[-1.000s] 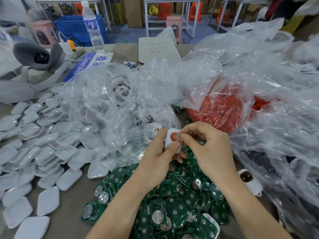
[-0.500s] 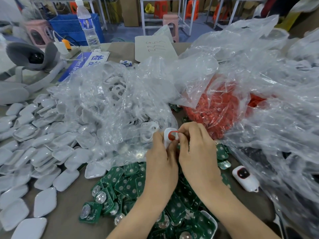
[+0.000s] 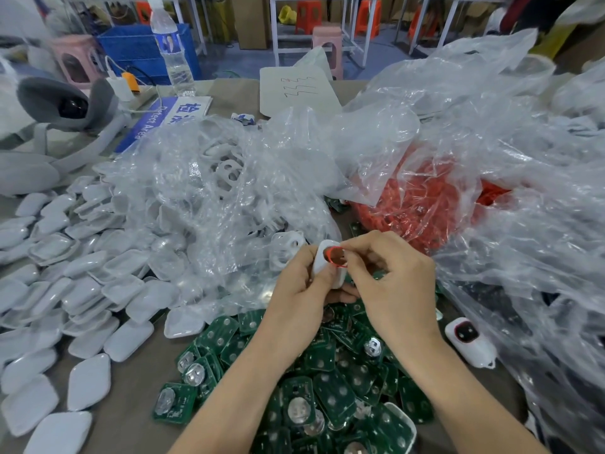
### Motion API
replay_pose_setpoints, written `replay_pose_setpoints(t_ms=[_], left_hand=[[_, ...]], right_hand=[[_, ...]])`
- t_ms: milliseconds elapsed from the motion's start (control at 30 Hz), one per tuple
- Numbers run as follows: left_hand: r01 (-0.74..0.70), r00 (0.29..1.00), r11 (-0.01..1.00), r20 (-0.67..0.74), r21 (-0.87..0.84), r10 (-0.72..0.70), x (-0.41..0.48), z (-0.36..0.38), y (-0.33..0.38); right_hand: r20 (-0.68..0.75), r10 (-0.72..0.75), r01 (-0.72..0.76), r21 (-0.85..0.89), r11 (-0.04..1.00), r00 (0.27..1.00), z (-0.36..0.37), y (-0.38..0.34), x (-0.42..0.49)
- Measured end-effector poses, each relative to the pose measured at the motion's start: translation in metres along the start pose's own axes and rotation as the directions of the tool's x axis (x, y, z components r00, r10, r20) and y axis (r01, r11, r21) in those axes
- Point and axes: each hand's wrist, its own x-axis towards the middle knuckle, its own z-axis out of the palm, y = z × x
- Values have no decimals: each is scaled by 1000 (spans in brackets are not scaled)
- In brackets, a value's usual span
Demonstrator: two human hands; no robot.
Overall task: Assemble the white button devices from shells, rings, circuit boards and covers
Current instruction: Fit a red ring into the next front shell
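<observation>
Both hands raised slightly since earlier; left hand (image 3: 302,291) grips white shell (image 3: 322,261), right hand (image 3: 391,283) pinches red ring (image 3: 332,255) apparently against it, above circuit boards (image 3: 327,381) at desk's near edge.

— What stands beyond the worktable (image 3: 229,90)?
— At twelve o'clock, white metal-legged tables (image 3: 327,4) on a blue-grey floor (image 3: 248,62), a pink stool (image 3: 327,44) between them.
— And at eleven?
— A blue crate (image 3: 144,50), with orange stools (image 3: 306,13) further back.
</observation>
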Motion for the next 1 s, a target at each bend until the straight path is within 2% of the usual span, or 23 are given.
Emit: replay_pose_setpoints(t_ms=[467,833,1000], left_hand=[[13,1000,1000,25,-26,-13,0,-2,-1],[28,999,999,15,-38,-28,1,-3,-2],[31,999,999,17,-31,-30,1,-2,-2]], right_hand=[[-30,43,-41,74,996,999,-1,-5,-1],[22,176,-177,172,969,984,-3,-5,2],[6,158,-157,167,973,987,-4,-6,1]])
